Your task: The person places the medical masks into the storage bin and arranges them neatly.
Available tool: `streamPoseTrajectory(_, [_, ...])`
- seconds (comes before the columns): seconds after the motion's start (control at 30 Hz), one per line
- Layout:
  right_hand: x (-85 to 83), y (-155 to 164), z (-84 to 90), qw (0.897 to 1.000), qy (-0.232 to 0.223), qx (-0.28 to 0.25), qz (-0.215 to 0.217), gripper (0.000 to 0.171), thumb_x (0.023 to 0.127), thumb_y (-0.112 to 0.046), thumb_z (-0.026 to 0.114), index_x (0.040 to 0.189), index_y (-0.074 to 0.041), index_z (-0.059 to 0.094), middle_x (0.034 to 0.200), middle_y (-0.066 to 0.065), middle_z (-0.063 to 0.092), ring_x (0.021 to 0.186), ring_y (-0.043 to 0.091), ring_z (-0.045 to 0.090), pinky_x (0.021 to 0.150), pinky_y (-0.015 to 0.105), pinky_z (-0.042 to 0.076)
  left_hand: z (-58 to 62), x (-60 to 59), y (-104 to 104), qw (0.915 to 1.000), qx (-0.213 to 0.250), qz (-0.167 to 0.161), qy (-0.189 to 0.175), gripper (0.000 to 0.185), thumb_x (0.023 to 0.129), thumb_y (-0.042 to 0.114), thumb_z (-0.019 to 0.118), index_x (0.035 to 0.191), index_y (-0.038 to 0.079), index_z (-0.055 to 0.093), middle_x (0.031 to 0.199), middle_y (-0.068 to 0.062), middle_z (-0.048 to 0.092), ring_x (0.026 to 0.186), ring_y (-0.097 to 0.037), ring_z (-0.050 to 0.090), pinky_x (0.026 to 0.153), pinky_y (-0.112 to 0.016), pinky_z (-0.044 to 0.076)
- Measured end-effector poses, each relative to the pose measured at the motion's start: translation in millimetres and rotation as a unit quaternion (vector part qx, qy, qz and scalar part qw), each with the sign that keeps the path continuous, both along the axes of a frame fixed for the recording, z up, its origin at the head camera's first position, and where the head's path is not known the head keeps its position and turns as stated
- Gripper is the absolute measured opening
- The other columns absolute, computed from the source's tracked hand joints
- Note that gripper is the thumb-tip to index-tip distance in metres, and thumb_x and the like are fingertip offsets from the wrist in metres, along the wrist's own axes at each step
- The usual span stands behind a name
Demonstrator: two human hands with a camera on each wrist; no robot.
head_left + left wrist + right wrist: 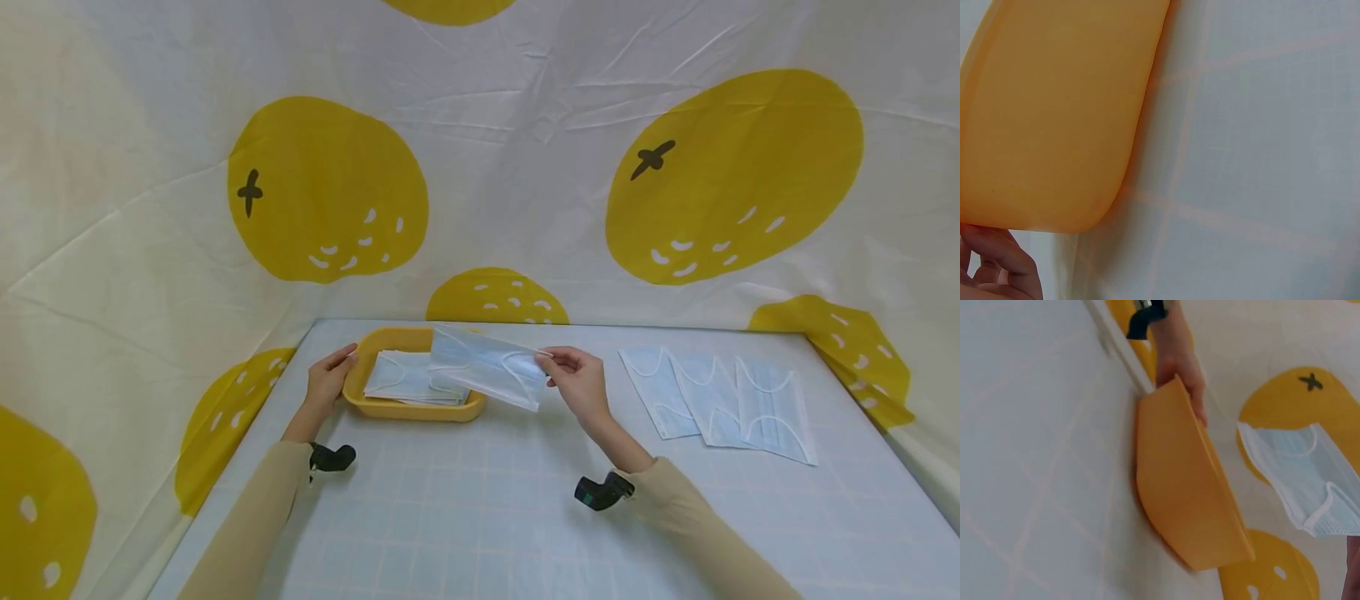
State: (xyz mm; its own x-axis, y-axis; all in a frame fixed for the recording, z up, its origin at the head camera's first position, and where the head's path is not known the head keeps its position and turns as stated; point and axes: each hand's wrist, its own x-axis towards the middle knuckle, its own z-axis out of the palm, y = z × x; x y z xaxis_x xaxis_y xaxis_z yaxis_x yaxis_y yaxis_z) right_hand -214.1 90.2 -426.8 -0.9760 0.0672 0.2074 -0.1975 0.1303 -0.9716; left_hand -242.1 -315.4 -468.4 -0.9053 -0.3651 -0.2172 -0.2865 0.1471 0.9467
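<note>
A yellow tray [358, 371] sits at the table's back left with a stack of light blue face masks [405, 379] in it. My left hand [327, 379] grips the tray's left end, with fingers on the rim. My right hand [576, 379] pinches one face mask [483, 367] by its right edge and holds it in the air over the tray's right end. The left wrist view shows the tray's orange underside [1054, 119] and my fingertips [997, 262]. In the right wrist view the held mask [1307, 472] hangs beside the tray [1185, 500].
Three more masks [716, 400] lie flat in an overlapping row on the pale blue gridded table [480, 517], right of my right hand. A cloth backdrop with yellow fruit prints [735, 175] walls in the table at the back and both sides.
</note>
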Motion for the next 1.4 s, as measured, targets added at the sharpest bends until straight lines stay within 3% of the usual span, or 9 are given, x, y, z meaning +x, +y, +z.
streamPoseTrajectory(0.17, [-5.0,-12,0.9,1.000,-0.010,0.004,0.012,0.023,0.085,-0.016,0.074,0.099,0.001,0.072,0.088,0.012,0.073,0.064,0.006,0.061,0.056,0.019,0.052,2.7,0.4,1,0.9999,0.003,-0.008,-0.008,0.048,0.098,0.033,0.054,0.143,0.018,0.047,0.149,-0.008,0.044,0.120,-0.014,0.051,0.071,-0.009,0.050])
streamPoseTrajectory(0.4, [-12.5,-27,4.8,0.999,-0.014,0.024,0.038,0.024,0.085,-0.018,0.074,0.100,0.000,0.072,0.090,0.014,0.072,0.066,0.008,0.060,0.058,0.022,0.054,2.3,1.6,1,0.9999,0.003,-0.009,-0.011,0.048,0.098,0.033,0.054,0.143,0.019,0.047,0.150,-0.008,0.043,0.125,-0.016,0.048,0.072,-0.009,0.050])
streamPoseTrajectory(0.83, [-24.2,-54,12.9,0.996,-0.004,0.046,0.078,0.024,0.085,-0.019,0.074,0.101,-0.001,0.073,0.093,0.017,0.072,0.066,0.011,0.061,0.065,0.037,0.058,4.8,4.4,2,0.9999,-0.006,-0.009,-0.011,0.049,0.097,0.035,0.055,0.143,0.020,0.047,0.148,-0.009,0.044,0.097,-0.001,0.055,0.068,-0.012,0.051])
streamPoseTrajectory(1.1, [-29.6,-72,11.7,0.994,-0.005,0.058,0.088,0.022,0.086,-0.019,0.073,0.101,-0.003,0.073,0.092,0.014,0.072,0.068,0.014,0.063,0.062,0.029,0.058,2.3,3.2,1,0.9999,-0.008,-0.005,-0.006,0.049,0.097,0.034,0.056,0.142,0.019,0.048,0.145,-0.011,0.046,0.081,0.007,0.054,0.064,-0.014,0.052])
streamPoseTrajectory(1.3, [-33.8,-82,7.5,0.994,-0.005,0.058,0.094,0.020,0.086,-0.019,0.073,0.098,-0.003,0.074,0.089,0.013,0.072,0.066,0.009,0.061,0.059,0.022,0.055,3.0,2.9,2,0.9999,-0.010,-0.002,-0.009,0.048,0.097,0.034,0.055,0.143,0.020,0.048,0.145,-0.010,0.046,0.087,0.003,0.055,0.065,-0.015,0.052])
streamPoseTrajectory(1.4, [-36.1,-87,5.0,0.994,0.002,0.057,0.095,0.019,0.085,-0.018,0.073,0.096,-0.002,0.074,0.088,0.014,0.072,0.067,0.014,0.063,0.060,0.027,0.057,2.8,2.6,2,0.9999,-0.012,-0.005,-0.011,0.049,0.097,0.035,0.055,0.143,0.020,0.047,0.146,-0.010,0.046,0.099,-0.004,0.056,0.067,-0.014,0.052])
